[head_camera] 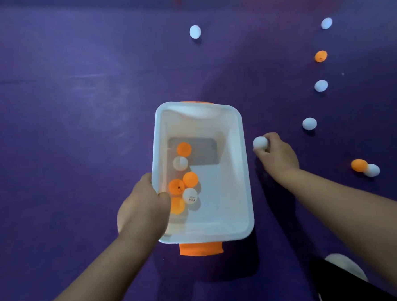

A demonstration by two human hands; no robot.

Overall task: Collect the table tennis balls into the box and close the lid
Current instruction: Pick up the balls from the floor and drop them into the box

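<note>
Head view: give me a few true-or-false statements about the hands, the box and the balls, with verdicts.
1. The right hand holds a white ball. True.
2. The left hand lies flat on the floor. False: it grips the box by its left rim.
3. The box contains only white balls. False: orange balls lie in it too.
4. Loose balls lie on the floor to the right of the box. True.

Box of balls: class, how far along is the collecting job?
Done: six balls lie in the box. In hand: right hand grips a white ball; left hand holds the rim. Left: loose balls on the purple surface, plus the unseen lid.
</note>
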